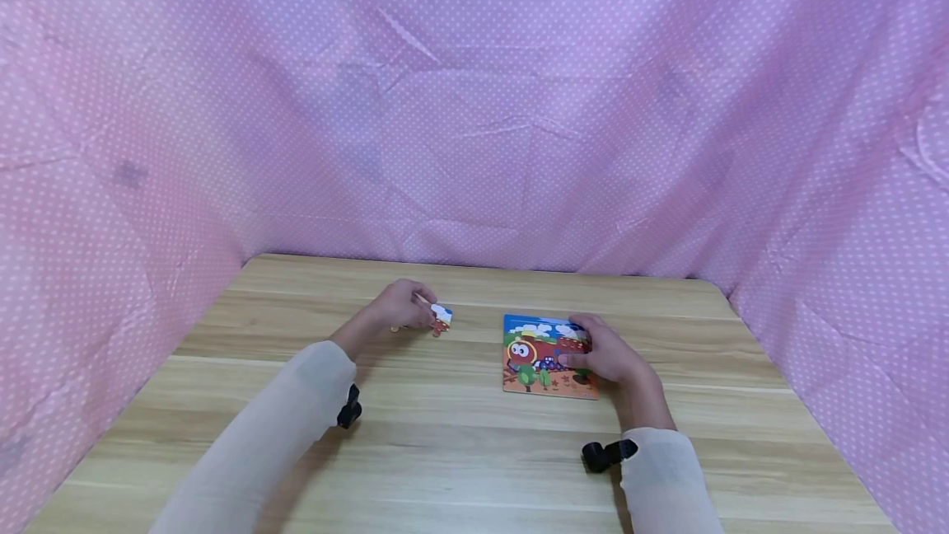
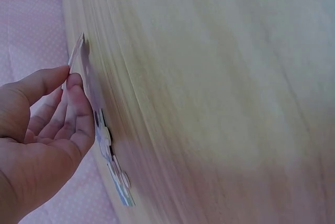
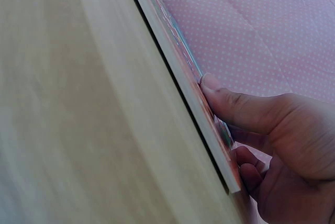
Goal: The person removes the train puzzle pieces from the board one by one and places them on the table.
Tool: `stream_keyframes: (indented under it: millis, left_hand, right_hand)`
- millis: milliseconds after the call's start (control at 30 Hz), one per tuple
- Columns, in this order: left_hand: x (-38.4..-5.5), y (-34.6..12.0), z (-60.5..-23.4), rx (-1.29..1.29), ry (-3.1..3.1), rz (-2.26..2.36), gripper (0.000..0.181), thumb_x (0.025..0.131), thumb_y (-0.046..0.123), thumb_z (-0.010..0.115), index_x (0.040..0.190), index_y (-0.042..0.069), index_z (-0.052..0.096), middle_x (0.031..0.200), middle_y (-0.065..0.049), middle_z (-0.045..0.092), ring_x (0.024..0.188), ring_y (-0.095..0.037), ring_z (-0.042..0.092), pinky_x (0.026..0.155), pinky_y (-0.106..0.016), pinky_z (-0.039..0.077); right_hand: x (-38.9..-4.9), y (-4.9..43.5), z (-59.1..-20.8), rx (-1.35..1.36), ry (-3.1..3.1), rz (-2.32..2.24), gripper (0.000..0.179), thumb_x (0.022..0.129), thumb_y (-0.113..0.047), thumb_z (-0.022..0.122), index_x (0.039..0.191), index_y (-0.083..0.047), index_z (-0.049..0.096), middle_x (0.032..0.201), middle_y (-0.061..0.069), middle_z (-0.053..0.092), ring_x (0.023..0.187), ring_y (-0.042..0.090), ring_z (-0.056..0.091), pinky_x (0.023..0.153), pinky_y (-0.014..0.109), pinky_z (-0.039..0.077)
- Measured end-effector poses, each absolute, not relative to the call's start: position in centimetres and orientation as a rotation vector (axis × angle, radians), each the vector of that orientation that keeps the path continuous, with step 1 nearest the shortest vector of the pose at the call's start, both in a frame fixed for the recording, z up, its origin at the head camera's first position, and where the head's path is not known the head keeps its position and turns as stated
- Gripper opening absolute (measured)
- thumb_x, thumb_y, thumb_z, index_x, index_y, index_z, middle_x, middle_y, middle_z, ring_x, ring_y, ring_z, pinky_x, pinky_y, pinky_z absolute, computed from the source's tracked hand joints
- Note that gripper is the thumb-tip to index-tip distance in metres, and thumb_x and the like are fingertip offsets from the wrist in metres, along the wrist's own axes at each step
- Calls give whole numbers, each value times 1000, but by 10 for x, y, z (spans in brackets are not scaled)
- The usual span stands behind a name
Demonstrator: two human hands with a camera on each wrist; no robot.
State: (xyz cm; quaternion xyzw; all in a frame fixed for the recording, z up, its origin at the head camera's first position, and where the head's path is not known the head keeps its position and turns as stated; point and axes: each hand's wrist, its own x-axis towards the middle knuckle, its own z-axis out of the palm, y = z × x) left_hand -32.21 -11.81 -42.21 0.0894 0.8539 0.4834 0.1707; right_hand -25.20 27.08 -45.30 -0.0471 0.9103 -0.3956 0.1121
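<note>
Between thumb and fingertips, my left hand (image 1: 406, 305) pinches a jigsaw piece (image 1: 441, 317) printed in white, blue and red. The left wrist view has that piece (image 2: 76, 52) edge-on, tilted up off the tabletop. More loose jigsaw pieces (image 2: 118, 174) lie on the table beneath this hand, mostly hidden by it in the head view. To the right is a square jigsaw board (image 1: 549, 381) with a cartoon red train, clouds and trees. My right hand (image 1: 606, 350) grips its right side, thumb (image 3: 230, 103) across the picture and other fingers curled at the edge.
The wooden table (image 1: 460, 452) carries both the board and the pieces. Pink dotted cloth (image 1: 474, 147) hangs behind the table and along both sides. Each wrist wears a small black camera, such as the right one (image 1: 604, 456).
</note>
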Motion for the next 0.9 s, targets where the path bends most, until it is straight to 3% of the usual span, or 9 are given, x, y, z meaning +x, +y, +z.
stream_keyframes:
  millis: [500, 900]
  left_hand:
    - [-324, -127, -427, 257, 2473, 1333, 29, 88, -6, 74, 116, -5, 65, 97, -11, 74, 80, -16, 69, 70, -28, 57]
    - [-321, -113, -427, 348, 2477, 1359, 24, 90, -1, 74, 113, -4, 66, 97, -11, 68, 86, -19, 66, 74, -28, 57]
  right_hand:
    - [-252, 271, -454, -130, 2666, -1175, 83, 90, -30, 80, 158, -11, 35, 163, 18, 27, 143, 43, 32, 117, 65, 23]
    - [-252, 271, -453, -149, 2673, -1171, 82, 91, -28, 79, 158, -10, 35, 163, 18, 27, 144, 43, 32, 118, 64, 22]
